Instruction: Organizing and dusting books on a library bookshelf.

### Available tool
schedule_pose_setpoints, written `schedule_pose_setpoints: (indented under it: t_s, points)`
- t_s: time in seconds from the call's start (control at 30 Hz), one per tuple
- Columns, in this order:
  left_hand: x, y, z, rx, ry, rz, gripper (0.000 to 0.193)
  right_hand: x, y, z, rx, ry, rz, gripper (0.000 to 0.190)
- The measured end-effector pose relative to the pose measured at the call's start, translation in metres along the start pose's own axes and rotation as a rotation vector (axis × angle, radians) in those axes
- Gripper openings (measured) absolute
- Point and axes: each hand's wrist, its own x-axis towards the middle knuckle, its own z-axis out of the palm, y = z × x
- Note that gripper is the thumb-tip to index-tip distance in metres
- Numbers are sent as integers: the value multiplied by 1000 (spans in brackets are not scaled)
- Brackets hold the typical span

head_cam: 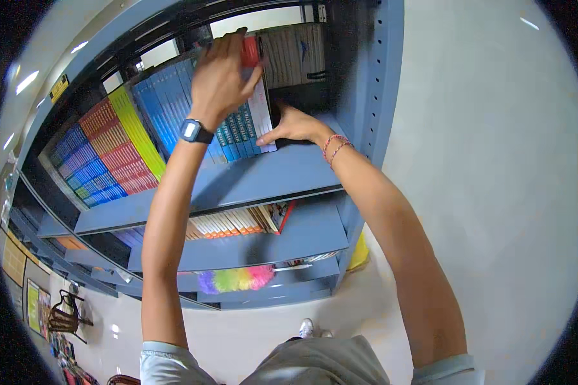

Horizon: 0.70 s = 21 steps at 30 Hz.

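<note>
A row of blue-spined books stands upright on the blue-grey metal shelf, with white-spined books at its right end. My left hand, with a watch on the wrist, is spread over the upper part of the row, beside a red patch on the spines; its fingertips are blurred. At the row's right end, my right hand has its thumb on the lower white spines and its fingers behind the end book, partly hidden. Further right and back stands a block of greyish books.
Left of the row are yellow-green books and red and blue volumes. Lower shelves hold leaning books and a rainbow-coloured duster. The perforated shelf upright stands at the right, and a chair at lower left.
</note>
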Motion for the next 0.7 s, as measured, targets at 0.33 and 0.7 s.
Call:
schedule_pose_setpoints:
  t_s: [0.33,0.7]
  points:
    - [-3,-39,-19,-194,-250,26,67,3,-8,3,-10,-58,84,73]
    - [-3,-55,-15,-429,-260,17,53,22,29,3,-37,-111,66,79]
